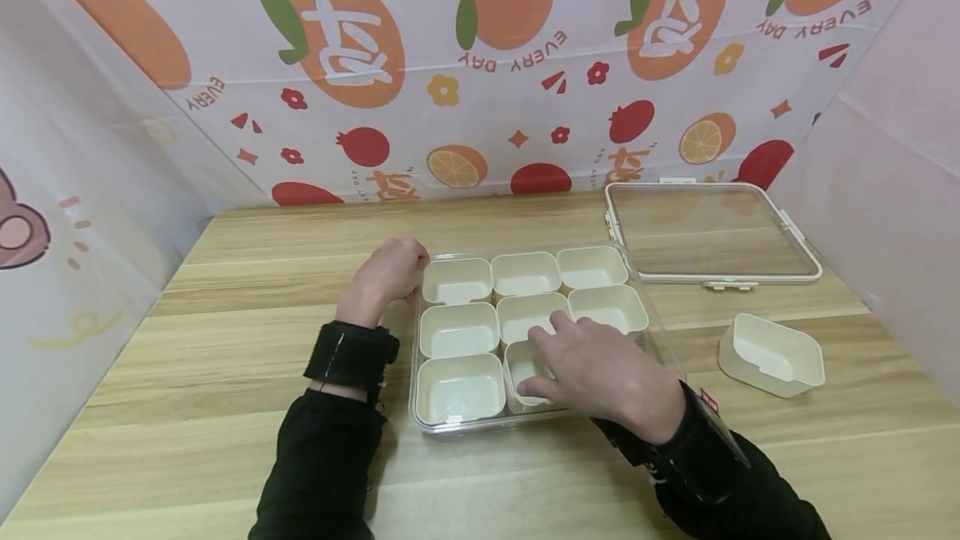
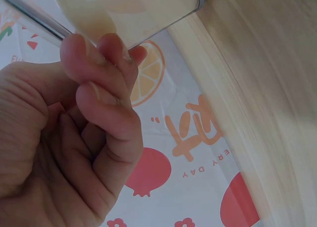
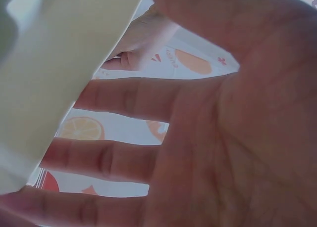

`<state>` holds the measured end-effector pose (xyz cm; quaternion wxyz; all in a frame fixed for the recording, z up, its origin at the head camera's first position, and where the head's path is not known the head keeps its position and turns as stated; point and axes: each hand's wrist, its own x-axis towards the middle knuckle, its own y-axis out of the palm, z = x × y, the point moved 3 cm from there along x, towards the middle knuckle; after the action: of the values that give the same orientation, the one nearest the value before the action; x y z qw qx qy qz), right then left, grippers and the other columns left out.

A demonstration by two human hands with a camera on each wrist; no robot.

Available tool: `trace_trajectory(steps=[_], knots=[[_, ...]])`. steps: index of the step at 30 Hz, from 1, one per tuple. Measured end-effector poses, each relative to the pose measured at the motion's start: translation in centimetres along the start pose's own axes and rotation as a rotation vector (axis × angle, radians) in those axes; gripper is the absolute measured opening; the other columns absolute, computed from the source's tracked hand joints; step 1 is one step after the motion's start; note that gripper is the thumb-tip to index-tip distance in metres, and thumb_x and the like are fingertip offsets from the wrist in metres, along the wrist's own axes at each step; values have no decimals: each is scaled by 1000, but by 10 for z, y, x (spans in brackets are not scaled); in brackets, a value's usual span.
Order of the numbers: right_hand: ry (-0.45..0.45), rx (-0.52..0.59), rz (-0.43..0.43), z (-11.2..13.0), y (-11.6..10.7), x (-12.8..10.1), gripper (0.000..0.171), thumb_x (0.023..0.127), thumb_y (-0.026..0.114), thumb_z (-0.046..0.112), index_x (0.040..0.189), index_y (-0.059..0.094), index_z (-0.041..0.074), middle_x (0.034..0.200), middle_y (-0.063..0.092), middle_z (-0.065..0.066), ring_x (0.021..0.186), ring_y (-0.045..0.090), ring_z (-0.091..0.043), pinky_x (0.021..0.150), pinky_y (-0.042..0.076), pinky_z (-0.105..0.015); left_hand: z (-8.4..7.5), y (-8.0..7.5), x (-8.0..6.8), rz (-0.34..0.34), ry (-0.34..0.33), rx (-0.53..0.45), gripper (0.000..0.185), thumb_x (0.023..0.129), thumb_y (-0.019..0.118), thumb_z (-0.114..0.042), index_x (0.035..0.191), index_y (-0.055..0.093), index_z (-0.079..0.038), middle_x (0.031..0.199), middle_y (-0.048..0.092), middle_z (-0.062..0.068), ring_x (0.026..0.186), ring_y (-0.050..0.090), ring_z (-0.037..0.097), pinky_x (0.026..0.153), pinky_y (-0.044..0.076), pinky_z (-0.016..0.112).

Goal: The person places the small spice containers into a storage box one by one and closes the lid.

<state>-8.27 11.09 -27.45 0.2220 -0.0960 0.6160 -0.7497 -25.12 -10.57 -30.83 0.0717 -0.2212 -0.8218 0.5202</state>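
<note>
A clear plastic box (image 1: 414,373) on the wooden table holds rows of cream cups. My left hand (image 1: 386,273) is at its far left corner with the fingers curled against the rim; in the left wrist view the curled fingers (image 2: 94,118) lie just under the box wall (image 2: 133,14). My right hand (image 1: 581,365) lies over the front right of the box with fingers straight and spread. Its thumb dips into the front middle cup (image 1: 517,361), and the index finger reaches the centre cup. In the right wrist view the spread fingers (image 3: 124,158) meet a cream cup wall (image 3: 59,64).
One loose cream cup (image 1: 772,354) sits on the table right of the box. The clear lid (image 1: 708,232) lies flat at the back right. Printed cloth walls (image 1: 480,65) close in the back and both sides.
</note>
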Motion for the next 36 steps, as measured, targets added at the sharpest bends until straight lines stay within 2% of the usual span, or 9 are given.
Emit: trace_trajectory(steps=[6, 8, 13, 20, 27, 32, 36], knots=[[-3, 19, 53, -3, -2, 1, 47, 94, 72, 40, 125, 63, 6, 100, 59, -11, 79, 60, -26, 74, 52, -43, -1, -1, -1, -10, 5, 7, 31, 95, 42, 9, 74, 64, 0, 54, 55, 6, 48, 52, 16, 49, 34, 27], [-1, 38, 69, -4, -1, 2, 48, 93, 73, 38, 129, 62, 7, 102, 60, -12, 80, 61, -26, 75, 52, -44, -1, -1, -1, -9, 3, 3, 31, 95, 42, 9, 74, 64, 0, 54, 55, 6, 49, 52, 16, 49, 34, 27], [-20, 39, 91, -4, 2, 5, 41, 92, 75, 34, 121, 65, 6, 95, 61, -9, 79, 61, -25, 72, 52, -43, -1, -1, 0, 0, 1, 2, 32, 94, 41, 10, 72, 62, 0, 55, 56, 6, 49, 53, 16, 50, 34, 27], [-38, 27, 89, -4, 6, 8, 30, 92, 75, 31, 108, 67, 7, 90, 63, -6, 79, 62, -22, 73, 52, -42, -1, -1, 0, 7, -6, 4, 31, 96, 42, 9, 76, 65, 1, 55, 56, 7, 49, 51, 16, 50, 35, 27], [-37, 53, 128, -7, 5, 9, 42, 93, 74, 32, 124, 67, 4, 114, 67, -13, 99, 65, -29, 89, 52, -46, -1, 0, -1, 10, -7, 2, 31, 96, 41, 8, 78, 66, 1, 55, 56, 7, 48, 51, 16, 50, 35, 27], [-52, 54, 123, -8, 5, 11, 40, 93, 74, 30, 122, 68, 3, 112, 69, -13, 101, 66, -28, 90, 52, -45, -1, 0, -2, 5, -2, 4, 32, 95, 41, 9, 74, 63, -1, 54, 56, 6, 48, 50, 16, 50, 34, 27], [-76, 38, 108, -7, 4, 12, 34, 93, 74, 29, 115, 71, 3, 100, 70, -8, 94, 66, -24, 85, 53, -42, 0, -1, -2, 3, 1, -1, 33, 93, 41, 10, 68, 59, -3, 54, 56, 6, 48, 51, 16, 50, 34, 27]])
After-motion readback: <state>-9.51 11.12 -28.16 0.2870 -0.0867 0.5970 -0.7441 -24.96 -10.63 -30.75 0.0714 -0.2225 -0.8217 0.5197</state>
